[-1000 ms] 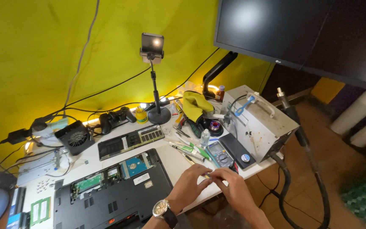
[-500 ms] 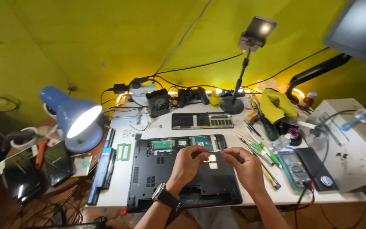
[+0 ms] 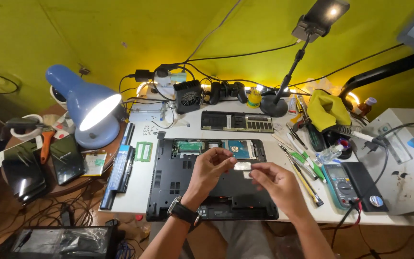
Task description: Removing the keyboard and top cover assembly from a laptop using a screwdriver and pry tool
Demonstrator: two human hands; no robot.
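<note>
An opened black laptop (image 3: 168,192) lies bottom-up on the white desk, with its drive (image 3: 239,148) and a green board (image 3: 189,146) exposed. My left hand (image 3: 212,170), which wears a dark wristwatch, and my right hand (image 3: 274,184) hover over the laptop's middle. Between their fingertips they pinch a small flat silvery piece (image 3: 242,166), one hand at each end. The laptop's removed cover panel (image 3: 235,121) rests on the desk just behind it.
A lit blue desk lamp (image 3: 85,108) stands at the left, beside a long battery (image 3: 118,168) and green memory sticks (image 3: 143,151). Screwdrivers and tweezers (image 3: 303,163), a multimeter (image 3: 341,182), a yellow cloth (image 3: 329,110) and a grey box (image 3: 408,158) fill the right. Phones (image 3: 65,158) lie on a side table.
The view has swung from the desk's right side to centre on the laptop and drawn closer. My hands have moved from the desk's front edge to above the laptop, with the small silvery piece between them.
</note>
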